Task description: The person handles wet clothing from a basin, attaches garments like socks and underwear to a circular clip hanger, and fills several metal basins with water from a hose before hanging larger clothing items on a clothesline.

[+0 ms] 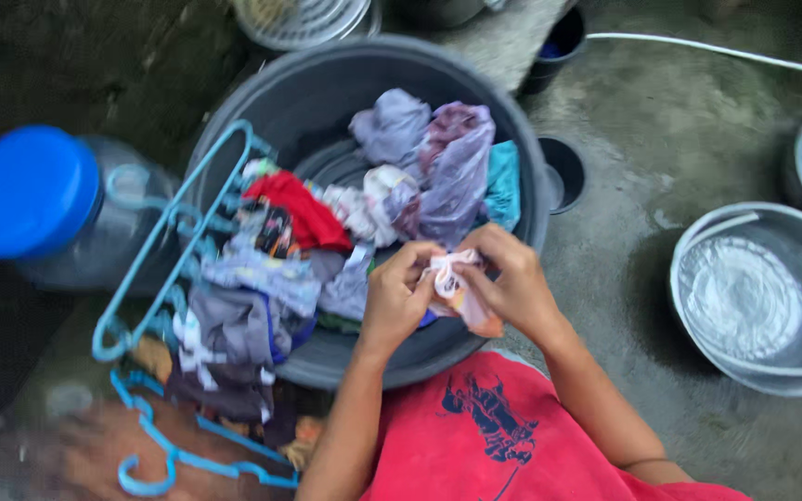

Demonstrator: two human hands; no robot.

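Both hands (457, 288) — perhaps pinching pale cloth (457, 289) — above basin (308, 93)

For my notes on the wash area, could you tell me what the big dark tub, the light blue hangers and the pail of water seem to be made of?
Dark tub: probably plastic, with a matte grey wall and a thick rolled rim.
Light blue hangers: plastic, judging by the thin moulded bars of uniform colour.
Pail: looks like metal, with a dull silvery sheen, though grey plastic is possible.

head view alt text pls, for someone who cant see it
Seen from above, a person's left hand and right hand pinch a small pink and white cloth over a dark round tub full of mixed laundry. Light blue hangers lie at left beside a blue-capped water jug; a basin of water sits at right.
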